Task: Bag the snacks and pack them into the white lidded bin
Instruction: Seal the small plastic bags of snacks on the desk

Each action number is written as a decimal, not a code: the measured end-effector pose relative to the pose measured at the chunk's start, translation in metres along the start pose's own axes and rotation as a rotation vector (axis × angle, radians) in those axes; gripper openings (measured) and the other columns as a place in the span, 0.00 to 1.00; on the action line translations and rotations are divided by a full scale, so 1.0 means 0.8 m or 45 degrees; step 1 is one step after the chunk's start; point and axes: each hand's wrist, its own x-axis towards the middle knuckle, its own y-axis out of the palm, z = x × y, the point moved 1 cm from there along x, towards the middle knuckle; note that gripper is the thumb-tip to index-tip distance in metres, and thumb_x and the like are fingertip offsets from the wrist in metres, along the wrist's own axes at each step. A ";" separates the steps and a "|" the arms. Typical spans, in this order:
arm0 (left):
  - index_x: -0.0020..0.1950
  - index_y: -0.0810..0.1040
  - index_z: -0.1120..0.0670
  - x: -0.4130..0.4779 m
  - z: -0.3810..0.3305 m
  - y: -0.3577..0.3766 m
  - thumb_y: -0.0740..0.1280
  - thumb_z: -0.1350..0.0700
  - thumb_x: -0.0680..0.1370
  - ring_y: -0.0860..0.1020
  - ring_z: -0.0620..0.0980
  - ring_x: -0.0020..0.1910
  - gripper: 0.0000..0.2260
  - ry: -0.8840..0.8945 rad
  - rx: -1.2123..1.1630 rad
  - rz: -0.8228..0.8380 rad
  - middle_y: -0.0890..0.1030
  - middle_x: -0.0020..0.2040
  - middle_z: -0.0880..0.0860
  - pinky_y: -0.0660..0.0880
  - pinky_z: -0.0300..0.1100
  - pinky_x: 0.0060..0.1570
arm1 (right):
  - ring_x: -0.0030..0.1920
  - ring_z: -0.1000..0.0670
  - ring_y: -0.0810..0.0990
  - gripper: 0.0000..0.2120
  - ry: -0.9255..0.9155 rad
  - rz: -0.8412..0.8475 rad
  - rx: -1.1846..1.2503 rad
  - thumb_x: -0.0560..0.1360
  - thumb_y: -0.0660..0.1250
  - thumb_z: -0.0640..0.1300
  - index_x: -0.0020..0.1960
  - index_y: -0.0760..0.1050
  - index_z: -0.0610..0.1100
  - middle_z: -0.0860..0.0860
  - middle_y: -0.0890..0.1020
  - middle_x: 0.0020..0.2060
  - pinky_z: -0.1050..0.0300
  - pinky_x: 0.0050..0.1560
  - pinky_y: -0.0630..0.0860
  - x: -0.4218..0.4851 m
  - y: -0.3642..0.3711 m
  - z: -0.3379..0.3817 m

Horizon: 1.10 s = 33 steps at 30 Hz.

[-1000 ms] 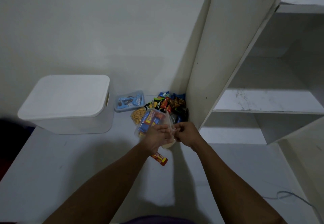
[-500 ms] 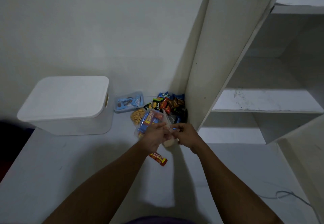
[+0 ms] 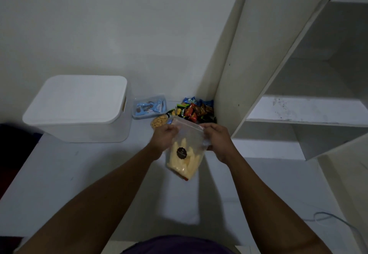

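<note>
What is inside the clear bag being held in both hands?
The clear bag holds pale yellow stick-shaped snacks and a dark round label. A red bit shows at its bottom corner. Contents behind the left hand and right hand are covered.

Lighting: dim, flat, greyish indoor light; we find no glare. Shadows: a soft dark patch falls on the table (image 3: pixel 59 174) below the clear bag (image 3: pixel 184 154); the left edge sinks to near black. Sharpness: we note slight motion softness on the bag and both hands. Distortion: wide-angle bending, the cabinet panel (image 3: pixel 258 54) leaning strongly, the forearms stretched toward the bottom edge.
</note>
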 end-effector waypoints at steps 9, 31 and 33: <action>0.49 0.80 0.60 -0.019 0.075 -0.043 0.70 0.56 0.77 0.79 0.49 0.33 0.08 -0.079 0.198 -0.237 0.82 0.43 0.57 0.76 0.37 0.32 | 0.40 0.46 0.79 0.11 0.250 0.029 -0.034 0.79 0.59 0.37 0.54 0.79 0.45 0.45 0.80 0.42 0.53 0.39 0.78 -0.003 0.061 -0.088; 0.58 0.80 0.57 0.051 0.051 0.054 0.68 0.47 0.70 0.78 0.61 0.54 0.21 0.564 1.126 -0.086 0.81 0.55 0.60 0.76 0.56 0.51 | 0.71 0.41 0.68 0.33 0.449 -0.432 0.034 0.76 0.68 0.48 0.78 0.58 0.49 0.46 0.63 0.76 0.40 0.69 0.70 0.077 0.020 -0.127; 0.60 0.80 0.57 0.057 0.050 0.063 0.68 0.48 0.71 0.78 0.62 0.55 0.20 0.601 1.168 -0.021 0.81 0.56 0.60 0.76 0.56 0.52 | 0.72 0.41 0.67 0.31 0.376 -0.455 -0.049 0.78 0.67 0.45 0.77 0.59 0.44 0.44 0.63 0.75 0.43 0.71 0.68 0.072 0.022 -0.126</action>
